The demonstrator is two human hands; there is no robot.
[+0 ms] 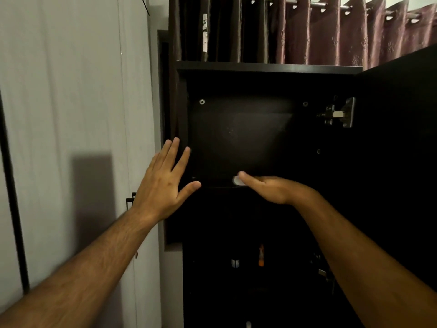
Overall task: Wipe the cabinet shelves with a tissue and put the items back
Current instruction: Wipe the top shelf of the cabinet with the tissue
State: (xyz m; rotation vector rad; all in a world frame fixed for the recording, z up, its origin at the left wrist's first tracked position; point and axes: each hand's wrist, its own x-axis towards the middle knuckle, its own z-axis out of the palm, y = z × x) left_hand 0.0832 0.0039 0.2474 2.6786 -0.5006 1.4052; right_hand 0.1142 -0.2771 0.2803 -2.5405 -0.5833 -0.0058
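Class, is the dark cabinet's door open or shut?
Open: the door stands swung out to the right, its hinge exposed and the shelf visible inside.

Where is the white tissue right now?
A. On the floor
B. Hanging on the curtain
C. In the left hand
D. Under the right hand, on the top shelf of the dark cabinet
D: a bit of the white tissue peeks out from under the right hand, which lies on the top shelf of the open cabinet; the left hand is spread flat and holds nothing.
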